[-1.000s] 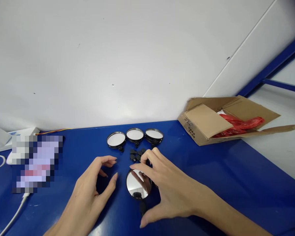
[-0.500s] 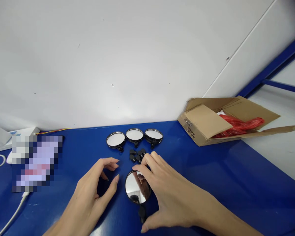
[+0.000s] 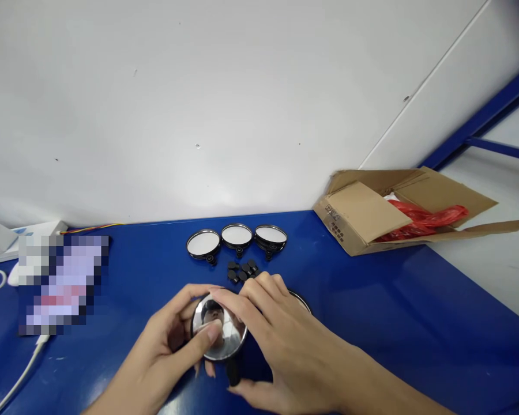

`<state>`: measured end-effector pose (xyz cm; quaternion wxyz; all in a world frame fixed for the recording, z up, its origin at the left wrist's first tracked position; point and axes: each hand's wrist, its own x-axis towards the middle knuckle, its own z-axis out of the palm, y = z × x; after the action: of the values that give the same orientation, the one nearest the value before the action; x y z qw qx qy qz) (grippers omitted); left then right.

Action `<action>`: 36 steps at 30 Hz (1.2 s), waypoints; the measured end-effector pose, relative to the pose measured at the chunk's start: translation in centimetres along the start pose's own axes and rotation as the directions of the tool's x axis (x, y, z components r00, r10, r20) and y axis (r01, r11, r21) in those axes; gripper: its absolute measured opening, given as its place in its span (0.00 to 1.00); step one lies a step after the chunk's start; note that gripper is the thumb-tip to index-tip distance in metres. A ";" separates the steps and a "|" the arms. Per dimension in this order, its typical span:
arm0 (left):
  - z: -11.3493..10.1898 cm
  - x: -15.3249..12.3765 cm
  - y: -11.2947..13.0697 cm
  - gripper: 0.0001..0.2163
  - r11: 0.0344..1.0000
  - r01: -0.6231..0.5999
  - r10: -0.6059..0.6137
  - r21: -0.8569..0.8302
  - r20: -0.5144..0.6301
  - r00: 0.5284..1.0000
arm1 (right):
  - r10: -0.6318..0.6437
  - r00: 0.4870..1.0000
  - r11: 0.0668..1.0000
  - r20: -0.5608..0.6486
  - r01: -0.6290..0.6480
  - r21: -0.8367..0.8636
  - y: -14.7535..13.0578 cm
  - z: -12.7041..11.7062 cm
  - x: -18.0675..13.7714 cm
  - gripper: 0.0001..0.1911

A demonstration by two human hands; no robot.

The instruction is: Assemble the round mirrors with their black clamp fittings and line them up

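Note:
A small round mirror (image 3: 232,344) with a black rim and a short black stem is between my two hands. My left hand (image 3: 168,340) grips its left side, thumb pressed on the glass and fingers behind. My right hand (image 3: 281,334) spans it, with fingers at the upper edge and the thumb by the lower end of the black stem (image 3: 233,373). Another round mirror (image 3: 301,300) shows only its rim past my right hand. Several small black parts (image 3: 241,271) lie bunched just beyond my fingers.
Three round mirrors, the left one (image 3: 203,243), the middle one (image 3: 237,236) and the right one (image 3: 270,235), lie in a row near the wall. A cardboard box (image 3: 348,227) with red plastic stands at right. A pixelated phone (image 3: 67,285) with a white cable (image 3: 23,374) lies left.
My left hand has come right and taken hold of the mirror, which has shifted slightly left. My right hand stays on it. Another mirror's rim now shows behind my right hand.

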<state>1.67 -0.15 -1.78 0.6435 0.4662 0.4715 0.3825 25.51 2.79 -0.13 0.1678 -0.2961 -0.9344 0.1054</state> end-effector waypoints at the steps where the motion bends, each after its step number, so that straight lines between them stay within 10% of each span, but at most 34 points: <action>1: -0.3 0.2 0.0 0.20 0.999 -0.007 0.007 -0.033 -0.007 1.000 | 0.005 1.000 1.000 -0.023 -0.005 -0.004 0.1 0.0 0.0 0.53; 8: -2.0 1.0 -0.2 0.17 0.992 -0.036 0.026 -0.120 -0.086 0.996 | 0.087 0.960 0.995 -0.267 -0.095 -0.020 0.7 0.8 0.3 0.13; 22: -0.3 0.0 0.8 0.18 0.995 0.071 -0.066 -0.075 0.061 0.996 | -0.174 0.965 0.967 -0.198 0.129 -0.221 0.7 1.0 0.5 0.21; 30: -2.3 -0.6 0.3 0.17 0.957 0.264 -0.214 -0.122 0.320 0.923 | -0.236 0.962 0.905 0.134 0.168 0.390 1.4 -2.5 0.4 0.18; 36: -2.5 -1.1 0.9 0.19 0.974 0.209 -0.180 -0.087 0.259 0.949 | -0.213 0.971 0.688 0.106 0.072 0.722 1.0 -4.1 0.3 0.21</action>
<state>-1.08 -0.28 -0.94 0.7577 0.4243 0.4080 0.2817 27.33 4.12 3.44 0.1912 -0.1231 -0.8518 0.4720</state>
